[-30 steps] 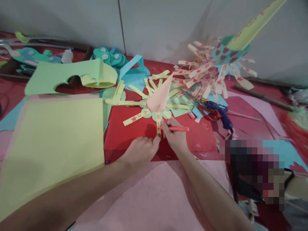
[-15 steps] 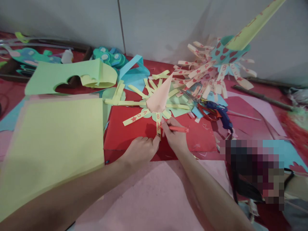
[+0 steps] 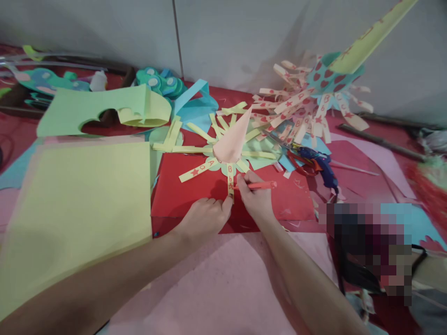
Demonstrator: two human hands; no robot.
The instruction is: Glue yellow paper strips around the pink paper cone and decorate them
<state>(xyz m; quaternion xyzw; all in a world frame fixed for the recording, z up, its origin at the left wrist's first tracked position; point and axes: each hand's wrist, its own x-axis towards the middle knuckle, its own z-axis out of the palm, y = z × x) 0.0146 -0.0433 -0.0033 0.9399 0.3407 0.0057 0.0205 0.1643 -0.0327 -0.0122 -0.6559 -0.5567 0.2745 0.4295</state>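
Note:
My right hand [image 3: 257, 197] grips a red marker [image 3: 260, 185], its tip at a star on a yellow paper strip [image 3: 230, 174] that bears "B", "b" and the star in red. At the lower end of that strip, the closed fingers of my left hand [image 3: 209, 214] hold it down. The strip sticks out from a scalloped green paper base under a pale pink paper cone [image 3: 233, 139]. Another yellow strip [image 3: 198, 170] to the left carries red letters and a star. Several plain yellow strips fan out around the cone. All this rests over a red box [image 3: 185, 190].
Yellow paper sheets [image 3: 80, 209] lie at left, and pink paper [image 3: 223, 284] in front. Behind right stands a blue paper piece with red hearts [image 3: 319, 77] and lettered strips. A blue glue gun [image 3: 323, 167] and scissors [image 3: 300, 163] lie right. A blurred-out person [image 3: 373, 251] is at lower right.
The marker and my right hand have shifted slightly to the right. The star on the strip now shows more fully. My left hand stays in place.

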